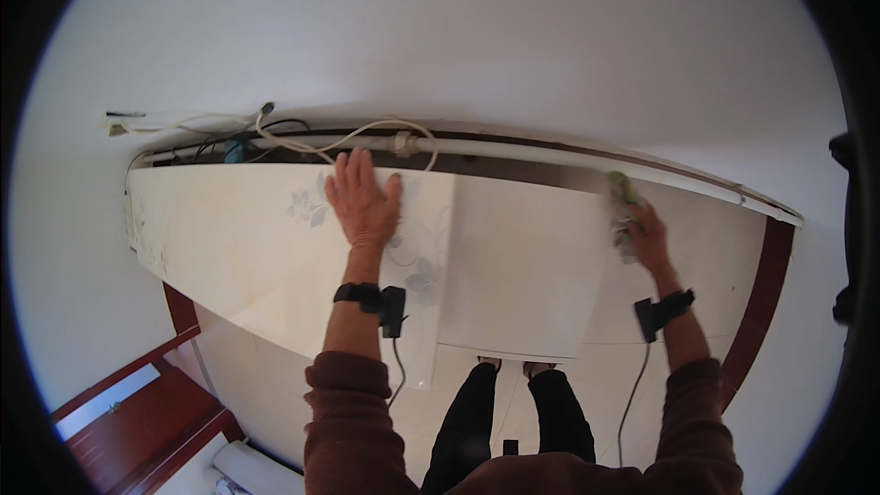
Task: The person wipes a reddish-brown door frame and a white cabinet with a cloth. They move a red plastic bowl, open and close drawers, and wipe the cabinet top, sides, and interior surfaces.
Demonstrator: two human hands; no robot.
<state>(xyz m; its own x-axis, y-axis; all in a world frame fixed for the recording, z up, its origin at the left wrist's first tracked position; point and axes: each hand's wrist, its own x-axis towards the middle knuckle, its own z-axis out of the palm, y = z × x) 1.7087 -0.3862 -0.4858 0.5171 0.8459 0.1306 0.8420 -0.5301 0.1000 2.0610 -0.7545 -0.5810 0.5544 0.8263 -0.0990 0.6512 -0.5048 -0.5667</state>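
A long white panel (234,229) with grey flower prints, like a cabinet top, runs along the wall in front of me. My left hand (364,206) lies on it near the far edge, fingers spread and palm down. To its right is a plain white section (522,257). Beyond that section's right edge, my right hand (649,236) grips a crumpled green and whitish cloth (621,191), slightly blurred. Whether the cloth touches the edge I cannot tell. Black straps with small boxes and cables circle both wrists.
Behind the panel, a white pipe (513,151) runs along the wall, with a cream cable (371,128) looped over it and a socket (116,129) at far left. A dark red wooden piece (147,417) stands at lower left. Pale tiled floor (687,284) lies to the right.
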